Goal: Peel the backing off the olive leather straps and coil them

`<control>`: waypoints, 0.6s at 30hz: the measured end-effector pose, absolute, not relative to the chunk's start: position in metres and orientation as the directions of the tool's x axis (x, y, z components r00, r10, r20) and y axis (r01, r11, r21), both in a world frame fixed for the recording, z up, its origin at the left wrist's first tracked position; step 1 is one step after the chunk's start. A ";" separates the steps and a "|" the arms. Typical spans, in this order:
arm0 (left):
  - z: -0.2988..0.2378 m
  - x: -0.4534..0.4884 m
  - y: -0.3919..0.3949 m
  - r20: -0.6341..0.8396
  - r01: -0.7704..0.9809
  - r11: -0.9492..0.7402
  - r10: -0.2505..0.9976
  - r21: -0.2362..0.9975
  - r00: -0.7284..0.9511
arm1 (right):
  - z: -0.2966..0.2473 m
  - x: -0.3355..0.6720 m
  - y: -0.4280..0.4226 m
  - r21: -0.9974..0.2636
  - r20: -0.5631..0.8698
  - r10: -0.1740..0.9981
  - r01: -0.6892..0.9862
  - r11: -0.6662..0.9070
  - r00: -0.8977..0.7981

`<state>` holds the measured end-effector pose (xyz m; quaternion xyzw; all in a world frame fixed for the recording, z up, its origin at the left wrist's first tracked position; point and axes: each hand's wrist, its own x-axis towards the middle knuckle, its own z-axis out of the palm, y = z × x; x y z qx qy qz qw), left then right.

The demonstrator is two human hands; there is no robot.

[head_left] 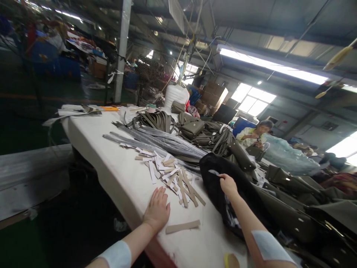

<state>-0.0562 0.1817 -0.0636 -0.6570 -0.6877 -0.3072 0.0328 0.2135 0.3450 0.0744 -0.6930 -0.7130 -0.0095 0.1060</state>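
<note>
My left hand (157, 208) lies flat with fingers stretched out on the white worktable (111, 163), just short of a scatter of white and tan paper strips (170, 173). One loose tan strip (182, 226) lies beside its wrist. My right hand (228, 185) is closed in a pinch on the black fabric piece (223, 201) at the table's right side, near a small white label (214, 172) on it.
Bundles of olive straps (156, 121), grey strips (156, 141) and olive handbags (192, 128) cover the far table. Dark olive bag panels (290, 208) pile at the right. A seated person (253, 136) works beyond. A white roll (176, 96), a pillar (121, 52) and a fan (149, 74) stand behind.
</note>
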 end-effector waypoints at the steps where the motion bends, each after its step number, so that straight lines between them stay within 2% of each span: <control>1: -0.064 -0.056 0.182 0.457 0.922 -0.057 0.879 0.382 -0.135 | 0.088 0.223 0.349 -0.151 0.207 0.978 0.988 0.030 0.002; 6: -0.062 -0.056 0.181 0.431 0.919 -0.048 0.892 0.390 -0.137 | 0.156 0.246 0.357 -0.193 0.444 0.893 0.981 0.019 0.070; 8: -0.059 -0.055 0.180 0.402 0.916 -0.033 0.905 0.399 -0.142 | 0.171 0.243 0.355 -0.186 0.494 0.868 0.981 0.044 0.055; 10: -0.056 -0.055 0.180 0.381 0.916 -0.024 0.914 0.400 -0.142 | 0.172 0.235 0.349 -0.153 0.424 0.904 0.980 0.125 -0.049; 13: -0.055 -0.055 0.180 0.375 0.920 -0.023 0.917 0.391 -0.136 | 0.145 0.216 0.329 -0.122 0.182 0.948 0.950 0.286 -0.262; 18: -0.058 -0.055 0.180 0.374 0.915 -0.021 0.916 0.403 -0.143 | 0.082 0.187 0.289 -0.095 -0.089 0.868 0.871 0.481 -0.489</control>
